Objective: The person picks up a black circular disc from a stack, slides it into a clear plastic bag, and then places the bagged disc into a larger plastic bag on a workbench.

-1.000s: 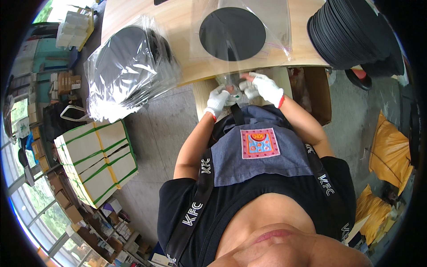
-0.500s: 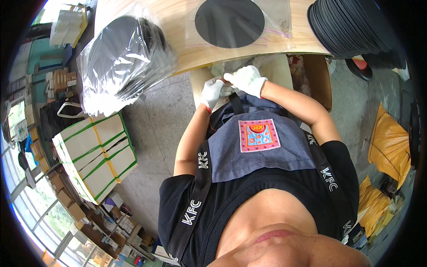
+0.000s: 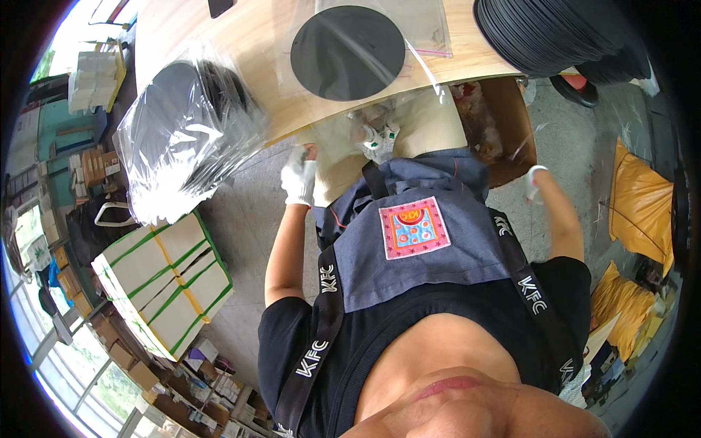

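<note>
Though grey the floor (image 3: 244, 201), pale wooden table (image 3: 171, 33)

Stacked black discs (image 3: 537, 36), strapped boxes (image 3: 162, 281) and cluttered shelves (image 3: 171, 401) show a workshop.

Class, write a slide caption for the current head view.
Gloved left hand and right hand apart before a wood-grain table bearing a black disc and clear plastic.

Blk discs (image 3: 347, 53), bags (image 3: 171, 157) on tbl (image 3: 244, 36)
</note>
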{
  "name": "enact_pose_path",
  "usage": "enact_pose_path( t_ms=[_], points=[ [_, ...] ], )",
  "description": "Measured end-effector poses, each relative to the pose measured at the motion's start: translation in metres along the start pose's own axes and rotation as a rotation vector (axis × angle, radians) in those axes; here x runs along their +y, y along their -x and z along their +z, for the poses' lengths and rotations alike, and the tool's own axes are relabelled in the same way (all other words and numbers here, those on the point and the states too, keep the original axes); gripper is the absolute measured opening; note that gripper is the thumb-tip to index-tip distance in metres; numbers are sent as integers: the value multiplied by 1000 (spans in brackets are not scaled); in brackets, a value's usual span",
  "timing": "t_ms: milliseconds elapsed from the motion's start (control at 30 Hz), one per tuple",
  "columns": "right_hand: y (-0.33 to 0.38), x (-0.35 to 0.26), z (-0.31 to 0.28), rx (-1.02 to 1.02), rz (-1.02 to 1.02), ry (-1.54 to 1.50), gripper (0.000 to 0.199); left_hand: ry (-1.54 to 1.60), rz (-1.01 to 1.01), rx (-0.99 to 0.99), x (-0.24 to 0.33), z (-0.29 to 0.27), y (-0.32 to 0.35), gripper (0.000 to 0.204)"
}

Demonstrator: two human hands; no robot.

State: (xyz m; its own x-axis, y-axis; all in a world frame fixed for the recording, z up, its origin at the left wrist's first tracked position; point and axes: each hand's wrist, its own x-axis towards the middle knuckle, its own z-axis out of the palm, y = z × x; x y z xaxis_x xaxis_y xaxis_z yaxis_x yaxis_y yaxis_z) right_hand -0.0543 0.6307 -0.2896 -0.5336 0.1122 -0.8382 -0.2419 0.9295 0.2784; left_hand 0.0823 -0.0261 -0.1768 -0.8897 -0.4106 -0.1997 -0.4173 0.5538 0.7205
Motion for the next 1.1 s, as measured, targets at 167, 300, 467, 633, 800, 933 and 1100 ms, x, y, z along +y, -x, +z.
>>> enact_pose_path(
  t_ms=[167,300,467,633,800,933,1100],
  points=[
    [128,-150,-182,898,-338,-161,31,-730,876,369,22,-7,-27,39],
    [108,-209,-251,1443,-856,195,48,-589,1164,137,32,7,-56,40],
    [79,-230,-257,1417,-1246,20,37,-477,1131,-20,39,-13,-42,30],
    [100,-236,-236,1353,-1165,-382,18,-138,680,57,6,0,-11,14],
    [111,-259,-227,1367,-835,-510,16,322,-20,93,31,11,-4,23],
    [100,-279,-225,1376,-676,-731,17,466,-95,257,8,35,-19,27],
    [106,-269,-229,1305,-195,-557,22,642,-216,228,-17,44,-23,19]
  ],
)
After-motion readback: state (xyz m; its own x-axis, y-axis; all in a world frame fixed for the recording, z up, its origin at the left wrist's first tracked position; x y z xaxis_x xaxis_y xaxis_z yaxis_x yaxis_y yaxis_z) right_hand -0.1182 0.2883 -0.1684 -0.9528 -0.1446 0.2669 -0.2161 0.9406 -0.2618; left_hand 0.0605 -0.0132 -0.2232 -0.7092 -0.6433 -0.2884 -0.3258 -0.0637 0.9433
